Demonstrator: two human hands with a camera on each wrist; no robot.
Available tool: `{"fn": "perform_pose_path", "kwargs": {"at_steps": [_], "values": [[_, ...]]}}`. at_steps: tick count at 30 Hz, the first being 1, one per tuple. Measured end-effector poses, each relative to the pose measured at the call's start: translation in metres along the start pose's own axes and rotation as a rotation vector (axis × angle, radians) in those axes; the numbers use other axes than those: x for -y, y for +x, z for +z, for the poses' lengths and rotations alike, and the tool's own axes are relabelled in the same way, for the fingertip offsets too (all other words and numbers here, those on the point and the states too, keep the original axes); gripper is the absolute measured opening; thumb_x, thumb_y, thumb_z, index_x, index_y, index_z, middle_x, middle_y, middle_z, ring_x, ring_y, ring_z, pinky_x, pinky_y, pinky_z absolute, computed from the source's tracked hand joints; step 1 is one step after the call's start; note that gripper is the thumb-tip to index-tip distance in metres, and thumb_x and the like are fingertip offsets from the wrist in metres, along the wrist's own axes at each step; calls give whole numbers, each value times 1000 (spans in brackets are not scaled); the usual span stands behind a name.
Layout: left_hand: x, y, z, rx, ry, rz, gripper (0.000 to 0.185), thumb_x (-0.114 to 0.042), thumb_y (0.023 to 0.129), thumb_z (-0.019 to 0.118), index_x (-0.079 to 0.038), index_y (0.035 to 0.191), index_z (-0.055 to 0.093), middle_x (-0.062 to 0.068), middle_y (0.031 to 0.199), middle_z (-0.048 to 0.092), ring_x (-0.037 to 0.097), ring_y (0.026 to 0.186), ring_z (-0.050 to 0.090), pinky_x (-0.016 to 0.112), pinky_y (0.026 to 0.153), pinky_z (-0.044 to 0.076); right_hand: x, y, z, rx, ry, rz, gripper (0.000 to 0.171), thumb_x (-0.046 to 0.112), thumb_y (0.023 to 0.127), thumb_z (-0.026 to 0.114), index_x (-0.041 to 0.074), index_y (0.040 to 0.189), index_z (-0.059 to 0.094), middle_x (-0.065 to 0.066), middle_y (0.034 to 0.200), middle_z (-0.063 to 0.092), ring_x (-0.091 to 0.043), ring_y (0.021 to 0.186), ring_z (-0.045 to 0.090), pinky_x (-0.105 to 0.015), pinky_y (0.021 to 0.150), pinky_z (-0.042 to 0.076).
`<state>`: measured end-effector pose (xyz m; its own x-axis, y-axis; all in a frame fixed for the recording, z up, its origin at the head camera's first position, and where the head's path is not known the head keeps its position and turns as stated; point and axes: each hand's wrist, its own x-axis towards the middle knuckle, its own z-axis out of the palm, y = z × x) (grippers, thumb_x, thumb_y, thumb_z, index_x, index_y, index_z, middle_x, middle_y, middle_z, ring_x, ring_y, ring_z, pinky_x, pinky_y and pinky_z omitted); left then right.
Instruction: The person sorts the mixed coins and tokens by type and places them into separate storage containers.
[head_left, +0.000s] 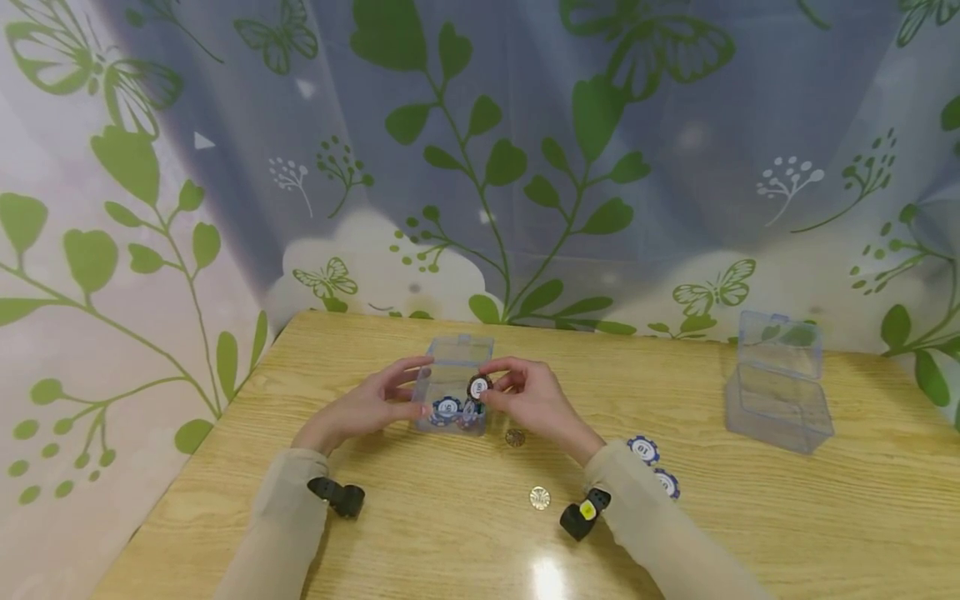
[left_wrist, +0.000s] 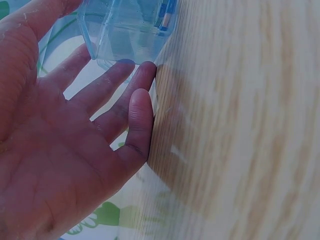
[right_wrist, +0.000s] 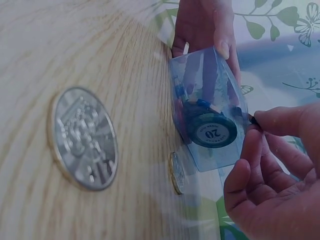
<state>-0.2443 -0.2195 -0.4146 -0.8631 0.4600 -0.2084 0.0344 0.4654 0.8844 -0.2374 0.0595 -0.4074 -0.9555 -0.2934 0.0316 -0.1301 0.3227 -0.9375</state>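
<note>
my right hand pinches a black chip over the clear box mid-table — its number blurred; inside, one chip reads "20". my left hand, fingers straight, steadies the box's side.

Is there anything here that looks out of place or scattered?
Yes: two coins and two blue chips lie loose on the table, outside the clear box where other chips sit.
</note>
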Motion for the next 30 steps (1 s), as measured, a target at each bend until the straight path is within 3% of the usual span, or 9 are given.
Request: {"fn": "perform_pose_path", "kwargs": {"at_steps": [5,11,22,30], "values": [[0,1,0,-2,-10,1,80,-35,96,73,-32,162,28,8,169,26,41,148,41,60,110,43,-1,-1,0,-3,-7,15,26,6,91,71,3,117,74,-1,78,67,-13,68,56,-27,67,46],[1,1,0,-2,-20,0,80,-36,95,74,-35,161,29,5,169,25,41,150,37,65,112,38,-5,0,0,-4,-19,30,25,8,91,71,3,116,74,0,78,67,-13,67,54,-28,66,44],[-1,0,0,5,-30,4,81,-35,95,74,-33,162,28,5,169,25,42,150,36,66,114,36,-4,-2,-2,-14,-63,-10,23,8,92,70,3,114,74,-5,81,70,-25,73,64,-28,68,48],[1,1,0,7,-19,7,81,-35,96,73,-32,162,27,6,169,24,43,150,36,65,113,37,-3,-8,-6,17,-159,-71,23,16,95,69,9,117,73,-5,88,69,-14,72,62,-30,65,52]]}}
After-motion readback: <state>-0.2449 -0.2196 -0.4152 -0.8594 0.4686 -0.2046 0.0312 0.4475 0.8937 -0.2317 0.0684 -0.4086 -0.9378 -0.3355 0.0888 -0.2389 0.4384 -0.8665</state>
